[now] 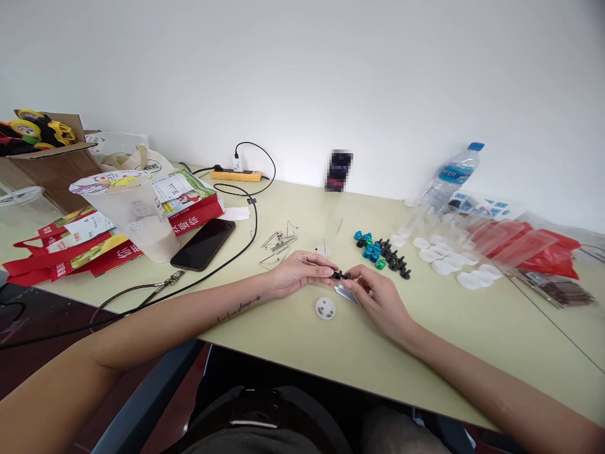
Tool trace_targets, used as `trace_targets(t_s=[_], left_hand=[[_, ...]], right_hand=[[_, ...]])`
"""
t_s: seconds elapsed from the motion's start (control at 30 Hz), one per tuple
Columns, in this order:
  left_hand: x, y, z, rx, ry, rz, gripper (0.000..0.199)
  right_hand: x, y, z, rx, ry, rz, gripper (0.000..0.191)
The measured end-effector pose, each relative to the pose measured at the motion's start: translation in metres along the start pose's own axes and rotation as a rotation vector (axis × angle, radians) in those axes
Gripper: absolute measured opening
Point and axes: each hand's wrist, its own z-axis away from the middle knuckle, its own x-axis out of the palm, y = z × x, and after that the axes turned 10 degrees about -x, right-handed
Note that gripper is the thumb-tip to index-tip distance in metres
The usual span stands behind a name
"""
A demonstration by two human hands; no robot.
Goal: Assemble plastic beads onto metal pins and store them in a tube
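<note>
Above the near part of the table, my left hand [300, 274] and my right hand [378, 297] meet with pinched fingers. Between them is a small black part [339, 275], gripped from both sides; its exact kind is hard to make out. Just under my right fingers shows a thin silvery ridged piece [347, 292], and I cannot tell whether they touch it. A round white dish [326, 309] with several tiny dark bits lies close below my hands. Beyond them is a white disc [324, 250]. Thin metal pins [278, 243] lie scattered past my left hand.
Black parts [393, 257] and blue-green parts [372, 251] are heaped right of centre. Further right are white discs [442, 255], clear tubes [524, 249] and a water bottle [451, 176]. Leftward are a phone [203, 244], a plastic cup [137, 217], a black cable [255, 230] and a power strip [236, 176].
</note>
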Motion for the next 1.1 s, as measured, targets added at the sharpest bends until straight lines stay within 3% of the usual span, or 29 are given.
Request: trace_targets(t_s=[0.27,0.5,0.97,1.1], left_hand=[[0.0013,-0.0007,-0.0006,0.002,-0.009,0.006,0.033],[0.0006,-0.0013,-0.0015,0.029,-0.013,0.016,0.034],[0.0003,-0.0017,-0.0021,0.013,0.003,0.008,0.033],[0.0004,-0.0013,-0.0017,0.013,0.0,0.013,0.033]], right_hand=[[-0.0017,0.0005,0.0013,-0.042,-0.028,-0.033,0.043],[-0.0017,-0.0013,0.0022,-0.035,0.061,-0.063,0.032],[-0.0014,-0.0004,0.0026,-0.023,0.026,-0.049,0.045],[-0.0026,-0.0021,0.0012,-0.022,0.0,-0.032,0.04]])
